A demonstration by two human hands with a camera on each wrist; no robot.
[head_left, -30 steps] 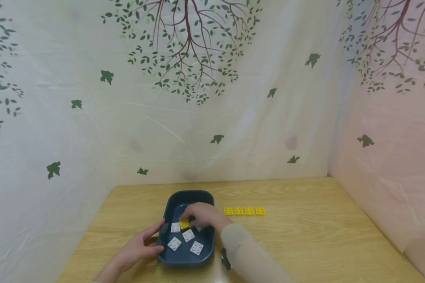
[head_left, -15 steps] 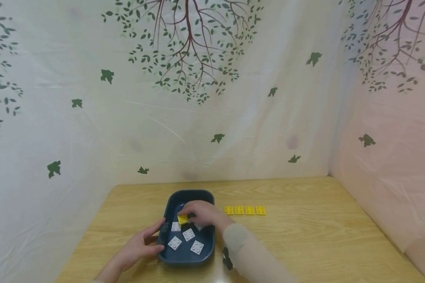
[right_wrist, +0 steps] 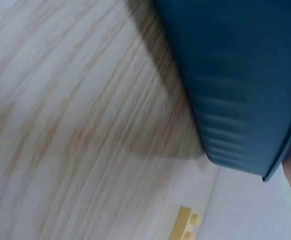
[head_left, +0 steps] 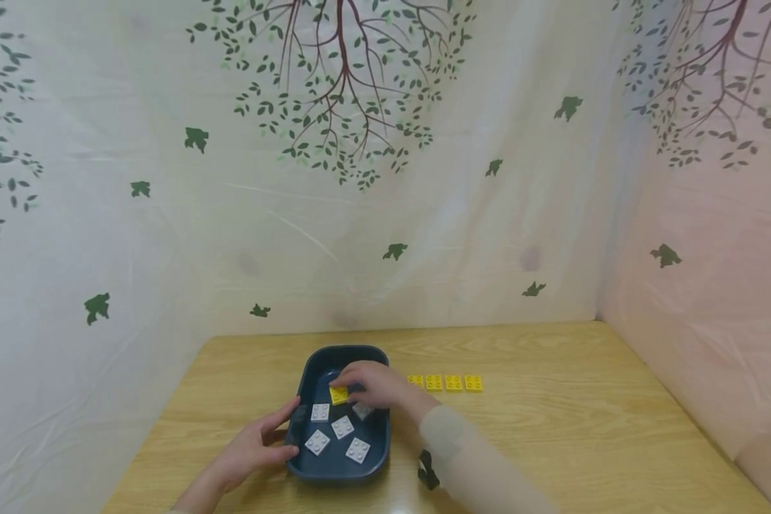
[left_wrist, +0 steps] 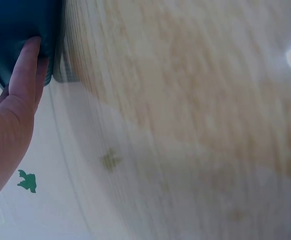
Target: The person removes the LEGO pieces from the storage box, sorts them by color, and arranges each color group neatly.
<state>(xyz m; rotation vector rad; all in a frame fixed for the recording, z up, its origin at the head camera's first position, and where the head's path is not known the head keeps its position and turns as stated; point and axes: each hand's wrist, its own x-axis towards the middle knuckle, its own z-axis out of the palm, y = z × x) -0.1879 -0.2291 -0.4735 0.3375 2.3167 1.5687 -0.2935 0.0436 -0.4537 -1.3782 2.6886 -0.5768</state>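
Note:
A yellow building brick (head_left: 338,395) is pinched between the thumb and fingers of my right hand (head_left: 375,384), over the inside of a dark blue tray (head_left: 343,472). Several white bricks lie loose in that tray, among them one white brick (head_left: 358,450) at the near right and another white brick (head_left: 320,412) left of the yellow one. My left hand (head_left: 250,453) touches the tray's left outer side with its fingers and thumb fairly straight. In the left wrist view, fingers (left_wrist: 24,75) lie along the tray wall. The right wrist view mostly catches the tray's outer wall (right_wrist: 235,95).
Right of the tray, several yellow bricks (head_left: 452,383) stand in a row on the wooden table (head_left: 572,421), the leftmost partly behind my right wrist. Behind the table hangs a pale curtain (head_left: 334,285) with printed leaves.
My right hand lifted the yellow brick off its spot beside the white brick, then shifted slightly right and away from me with it. The left hand and tray stayed put.

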